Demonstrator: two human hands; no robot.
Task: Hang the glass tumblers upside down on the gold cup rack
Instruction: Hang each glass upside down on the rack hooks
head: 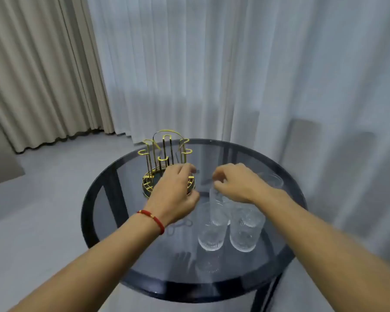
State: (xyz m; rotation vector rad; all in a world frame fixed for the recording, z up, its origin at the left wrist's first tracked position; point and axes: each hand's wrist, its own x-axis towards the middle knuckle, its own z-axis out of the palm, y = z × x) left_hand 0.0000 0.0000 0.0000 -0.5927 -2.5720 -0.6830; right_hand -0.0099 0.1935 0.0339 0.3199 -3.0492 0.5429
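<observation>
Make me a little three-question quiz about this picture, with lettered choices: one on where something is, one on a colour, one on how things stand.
1. Where does the gold rack stand on the round table?
A. far left part
B. near right edge
C. on the floor

2. What colour is the bracelet on the left wrist?
A. blue
B. red
C. white

3. How many glasses hang on the rack?
A. all
B. two
C. none

Answers:
1. A, the rack sits at the table's far left, beyond the left hand.
2. B, a red cord with small gold beads circles that wrist.
3. C, every hook is bare; the glasses stand grouped on the table's right, and the right hand has its grip on the rim of a tall one.
</observation>
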